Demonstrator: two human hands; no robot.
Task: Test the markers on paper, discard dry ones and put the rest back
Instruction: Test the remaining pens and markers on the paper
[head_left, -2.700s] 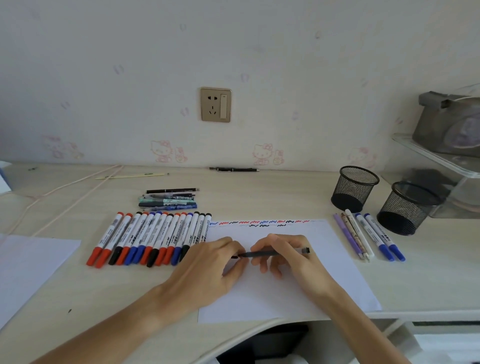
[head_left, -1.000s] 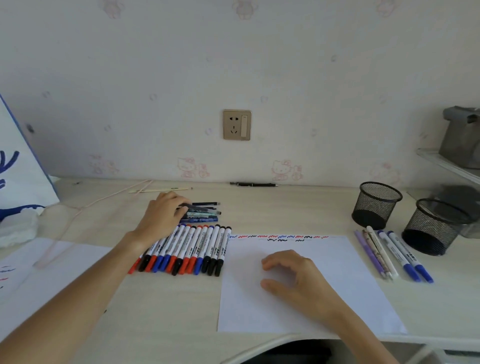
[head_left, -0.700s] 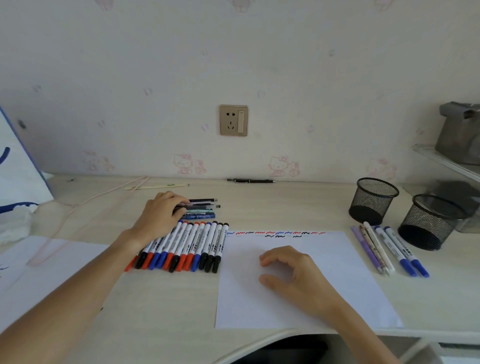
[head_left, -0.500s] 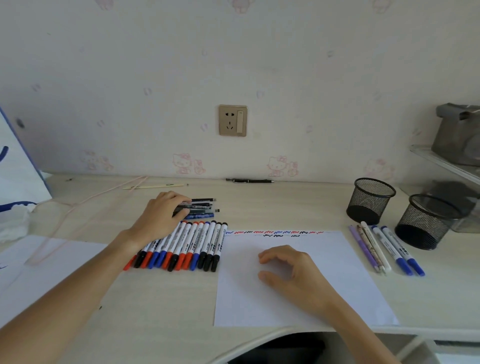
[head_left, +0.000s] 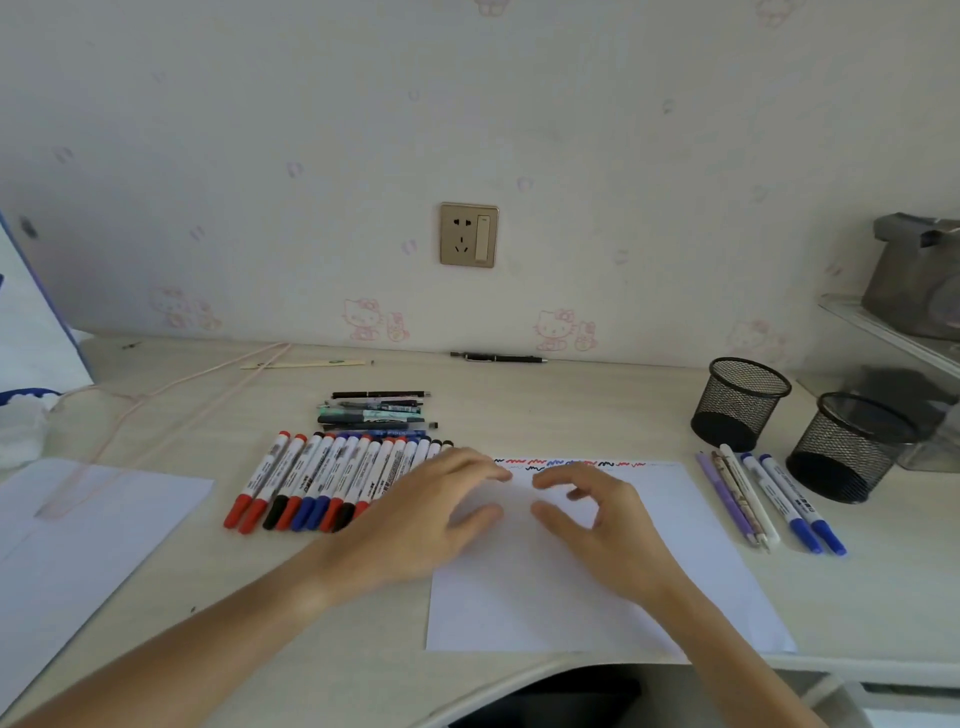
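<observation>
The desk (head_left: 519, 405) carries the paper (head_left: 613, 587), which lies under both hands, its squiggles (head_left: 571, 462) just beyond the fingertips. The left hand (head_left: 426, 519) hovers over the paper's left edge with loose, nearly straight fingers, grasping nothing. The right hand (head_left: 597, 525) sits beside it on the sheet, fingers lightly curled and empty; thumbs face each other, apart. The marker row (head_left: 332, 478) lies just left of the left hand, partly hidden by it, with the pen pile (head_left: 376, 413) beyond. Right of the right hand lie five pens (head_left: 769, 499); two cups (head_left: 740, 402) stand farther off.
</observation>
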